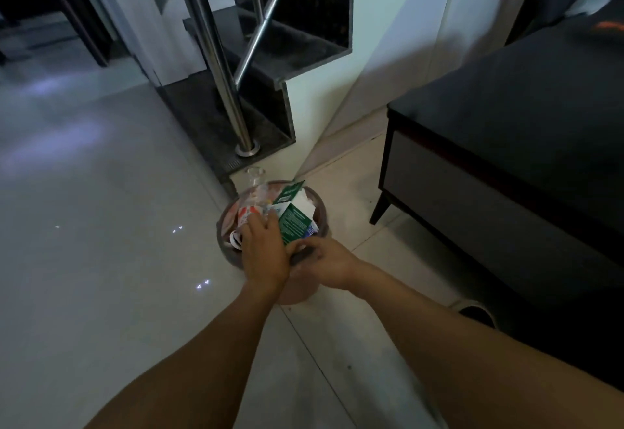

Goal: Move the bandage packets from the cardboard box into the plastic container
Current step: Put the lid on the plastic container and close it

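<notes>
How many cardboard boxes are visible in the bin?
1: a green and white cardboard box stands tilted in the round bin, between the left hand and right hand. Others may be buried.

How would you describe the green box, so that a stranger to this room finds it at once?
On the tiled floor, between the steel stair post and the dark cabinet, stands a round pinkish bin. The green box sticks out of it, tilted, beside the left hand. It alone is dark green with white print; the wrappers beside it are white and red.
</notes>
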`<state>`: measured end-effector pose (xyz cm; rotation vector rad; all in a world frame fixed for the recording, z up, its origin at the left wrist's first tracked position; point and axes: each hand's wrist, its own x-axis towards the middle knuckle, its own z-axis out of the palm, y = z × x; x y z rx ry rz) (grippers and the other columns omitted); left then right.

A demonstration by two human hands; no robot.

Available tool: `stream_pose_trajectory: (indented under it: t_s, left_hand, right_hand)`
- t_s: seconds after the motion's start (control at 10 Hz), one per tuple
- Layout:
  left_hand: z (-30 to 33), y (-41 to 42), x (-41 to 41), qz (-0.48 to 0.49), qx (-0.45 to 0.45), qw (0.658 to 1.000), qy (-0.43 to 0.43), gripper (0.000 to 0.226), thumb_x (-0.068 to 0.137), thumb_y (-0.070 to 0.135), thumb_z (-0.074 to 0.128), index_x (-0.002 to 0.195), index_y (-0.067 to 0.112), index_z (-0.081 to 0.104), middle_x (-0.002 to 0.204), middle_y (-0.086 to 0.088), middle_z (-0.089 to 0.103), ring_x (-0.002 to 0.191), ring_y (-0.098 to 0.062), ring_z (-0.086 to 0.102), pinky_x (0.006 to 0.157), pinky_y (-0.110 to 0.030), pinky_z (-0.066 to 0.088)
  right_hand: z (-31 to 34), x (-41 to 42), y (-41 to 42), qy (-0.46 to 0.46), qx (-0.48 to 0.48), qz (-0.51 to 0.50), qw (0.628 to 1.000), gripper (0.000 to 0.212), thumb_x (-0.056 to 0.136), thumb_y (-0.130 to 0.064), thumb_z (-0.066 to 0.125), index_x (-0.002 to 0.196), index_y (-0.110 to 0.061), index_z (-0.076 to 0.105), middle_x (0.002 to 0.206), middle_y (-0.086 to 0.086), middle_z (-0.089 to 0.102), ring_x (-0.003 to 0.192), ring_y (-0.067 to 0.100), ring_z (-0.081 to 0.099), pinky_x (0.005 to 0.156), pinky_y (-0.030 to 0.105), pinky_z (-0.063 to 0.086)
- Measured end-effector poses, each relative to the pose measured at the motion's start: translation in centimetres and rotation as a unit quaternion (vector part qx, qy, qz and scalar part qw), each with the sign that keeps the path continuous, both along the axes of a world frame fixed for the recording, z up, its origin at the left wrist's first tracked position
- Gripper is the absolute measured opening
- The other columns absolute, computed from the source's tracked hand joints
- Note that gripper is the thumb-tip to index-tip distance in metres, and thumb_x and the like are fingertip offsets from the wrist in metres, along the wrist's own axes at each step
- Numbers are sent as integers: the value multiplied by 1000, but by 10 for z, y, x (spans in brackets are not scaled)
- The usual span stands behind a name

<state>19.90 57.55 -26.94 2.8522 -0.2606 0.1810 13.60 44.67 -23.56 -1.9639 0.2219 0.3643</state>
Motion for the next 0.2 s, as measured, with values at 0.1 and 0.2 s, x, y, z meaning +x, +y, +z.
stream_pose_trajectory:
  t_s: [0.1, 0.2]
  left_hand:
    - [1, 1, 2, -14, -3, 1000, -3, 85, 90, 55, 66, 155, 11, 33, 146, -23, 39, 135, -42, 35, 108, -49, 36]
    - [10, -1, -2, 3, -11, 999, -51, 80, 87, 62, 64, 144, 9, 48, 136, -24, 50, 127, -43, 45, 104, -53, 40]
  right_hand:
    - [1, -2, -4, 1, -27, -16, 1000, 29, 89, -10, 69, 118, -5, 69, 119, 12, 71, 110, 23, 65, 99, 33, 53]
    - [31, -1, -13, -2, -52, -32, 998, 31, 89, -14, 70, 119, -8, 69, 123, 11, 67, 116, 26, 63, 100, 38, 52]
